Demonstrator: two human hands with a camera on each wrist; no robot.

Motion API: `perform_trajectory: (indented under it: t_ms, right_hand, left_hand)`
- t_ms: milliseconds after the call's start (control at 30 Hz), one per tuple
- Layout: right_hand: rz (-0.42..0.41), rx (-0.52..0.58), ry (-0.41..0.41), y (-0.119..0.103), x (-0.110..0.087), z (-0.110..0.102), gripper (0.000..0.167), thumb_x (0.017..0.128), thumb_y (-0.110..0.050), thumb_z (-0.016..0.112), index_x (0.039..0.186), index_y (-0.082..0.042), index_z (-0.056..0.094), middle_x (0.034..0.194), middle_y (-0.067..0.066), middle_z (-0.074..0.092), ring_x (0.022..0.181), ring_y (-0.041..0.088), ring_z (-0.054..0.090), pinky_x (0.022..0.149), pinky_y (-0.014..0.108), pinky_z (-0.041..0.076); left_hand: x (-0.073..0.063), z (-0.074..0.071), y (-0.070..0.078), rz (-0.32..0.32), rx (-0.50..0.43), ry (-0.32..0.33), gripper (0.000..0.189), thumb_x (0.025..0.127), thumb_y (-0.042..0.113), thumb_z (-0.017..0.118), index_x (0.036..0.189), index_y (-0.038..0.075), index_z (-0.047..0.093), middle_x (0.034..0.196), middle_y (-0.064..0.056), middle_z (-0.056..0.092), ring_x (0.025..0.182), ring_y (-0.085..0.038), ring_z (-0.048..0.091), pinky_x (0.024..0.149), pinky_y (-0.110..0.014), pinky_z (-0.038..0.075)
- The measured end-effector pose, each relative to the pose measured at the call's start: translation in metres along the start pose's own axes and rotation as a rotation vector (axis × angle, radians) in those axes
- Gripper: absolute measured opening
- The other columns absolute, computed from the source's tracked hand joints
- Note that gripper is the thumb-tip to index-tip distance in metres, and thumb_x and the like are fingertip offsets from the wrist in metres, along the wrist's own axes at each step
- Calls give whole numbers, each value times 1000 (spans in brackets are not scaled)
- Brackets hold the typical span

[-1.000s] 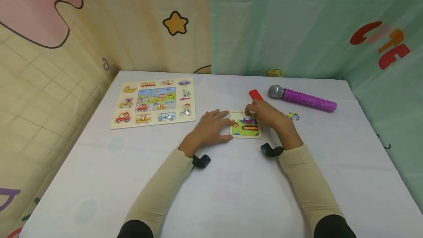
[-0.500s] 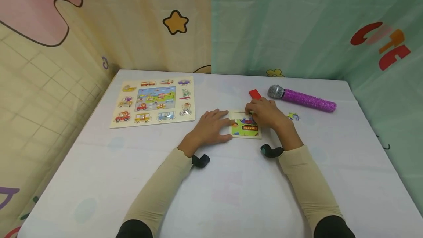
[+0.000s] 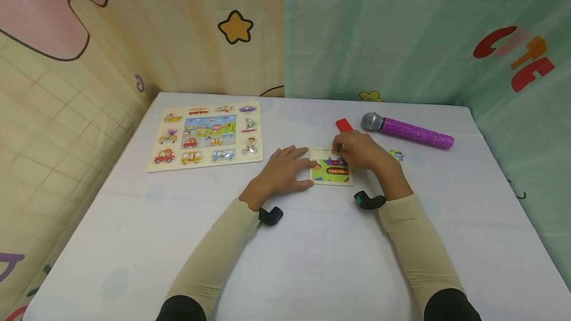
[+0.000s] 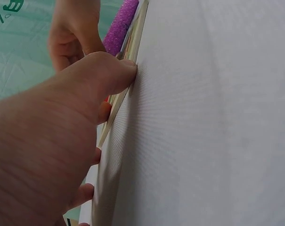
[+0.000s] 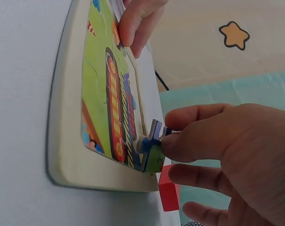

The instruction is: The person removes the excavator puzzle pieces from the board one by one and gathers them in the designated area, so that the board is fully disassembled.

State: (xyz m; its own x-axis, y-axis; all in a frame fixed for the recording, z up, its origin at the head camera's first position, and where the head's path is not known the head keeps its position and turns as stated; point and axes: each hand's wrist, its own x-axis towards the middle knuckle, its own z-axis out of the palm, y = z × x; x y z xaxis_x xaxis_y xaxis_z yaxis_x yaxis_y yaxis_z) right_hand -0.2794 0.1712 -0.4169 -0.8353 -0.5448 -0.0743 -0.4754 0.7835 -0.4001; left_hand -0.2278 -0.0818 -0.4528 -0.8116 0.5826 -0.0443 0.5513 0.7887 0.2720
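A small wooden jigsaw [image 3: 331, 177] lies on the table, its tray filled with a green picture of a tracked vehicle except along the far side. My left hand [image 3: 285, 172] spreads its fingers at the tray's left side, with the thumb at the near left corner and the index fingertip on the picture. Over the far right corner, my right hand [image 3: 363, 150] pinches a green and blue jigsaw piece [image 5: 155, 157] between thumb and index finger. The right wrist view has this piece standing tilted at the picture's edge. Another loose jigsaw piece [image 3: 396, 155] lies beside the right wrist.
Behind the right hand is a red block [image 3: 343, 125]. A microphone [image 3: 412, 133] with a glittery purple handle lies at the back right. A larger wooden puzzle board [image 3: 207, 163] with vehicle pieces sits at the back left. Printed curtains [image 3: 366, 28] hang behind the table.
My right hand has shifted slightly to the right and turned at the jigsaw's far corner, still pinching the piece. My left hand stays in place.
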Motion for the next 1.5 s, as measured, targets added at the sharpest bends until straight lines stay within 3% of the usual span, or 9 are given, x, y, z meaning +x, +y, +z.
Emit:
perform_trajectory:
  t_ms: [167, 333, 600, 767, 900, 1067, 1200, 1367, 1500]
  right_hand:
    - [-40, 163, 3, 5, -3, -4, 16, 94, 10, 61, 101, -3, 68, 102, 9, 69, 100, 28, 61, 95, 48, 50]
    - [-41, 228, 2, 8, -4, -4, 16, 96, 9, 61, 104, -2, 68, 104, 10, 69, 104, 30, 62, 96, 48, 51]
    - [46, 329, -23, 19, -8, -2, 15, 98, 1, 63, 108, -10, 67, 110, 7, 68, 109, 28, 59, 96, 47, 49]
    - [85, 414, 24, 25, -14, -9, 8, 97, -7, 68, 105, -8, 68, 104, 8, 69, 100, 25, 62, 87, 41, 53]
    - [163, 452, 84, 33, -24, -22, 10, 96, -11, 71, 105, -7, 71, 103, 9, 70, 94, 26, 63, 82, 41, 56]
    - [280, 442, 161, 58, -49, -41, 16, 97, -16, 71, 110, -5, 71, 106, 12, 69, 94, 28, 62, 83, 41, 55]
    - [390, 417, 240, 89, -78, -48, 24, 100, -23, 67, 115, -4, 67, 110, 15, 68, 96, 28, 61, 79, 28, 54]
    - [502, 337, 318, 128, -110, -45, 29, 103, -26, 62, 118, -2, 65, 114, 20, 66, 95, 26, 59, 68, 15, 47]
    - [545, 313, 360, 148, -121, -37, 30, 103, -27, 62, 117, -1, 65, 114, 22, 67, 95, 27, 58, 70, 18, 48]
  left_hand:
    - [0, -1, 1, -6, -15, -9, 57, 94, 55, 64, 146, 34, 55, 162, -3, 33, 149, -33, 24, 118, -55, 19]
    - [-2, -2, 1, -15, -28, -18, 58, 94, 55, 65, 147, 34, 55, 162, -3, 33, 149, -33, 23, 118, -55, 18]
    - [-3, -1, 1, -5, -32, -16, 58, 94, 54, 65, 147, 33, 55, 161, -4, 34, 149, -33, 23, 118, -55, 19]
    - [-3, 0, 1, -13, -29, -20, 58, 94, 55, 64, 147, 34, 54, 162, -3, 33, 149, -32, 22, 118, -55, 18]
    - [-2, 1, 1, -13, -30, -16, 58, 94, 55, 64, 147, 34, 54, 162, -3, 33, 150, -32, 22, 118, -54, 18]
    - [-1, 1, 2, -18, -38, -18, 58, 94, 54, 64, 147, 34, 54, 163, -2, 32, 150, -31, 21, 119, -54, 16]
    - [-1, 0, 2, -18, -41, -17, 58, 94, 54, 64, 147, 33, 54, 163, -2, 32, 150, -31, 21, 119, -54, 17]
    - [-1, 0, 1, -9, -42, -6, 58, 94, 53, 65, 147, 32, 55, 162, -3, 33, 149, -32, 22, 118, -55, 17]
    - [-2, -1, 0, -6, -44, -4, 58, 94, 53, 65, 147, 32, 55, 162, -4, 33, 149, -32, 22, 118, -55, 17]
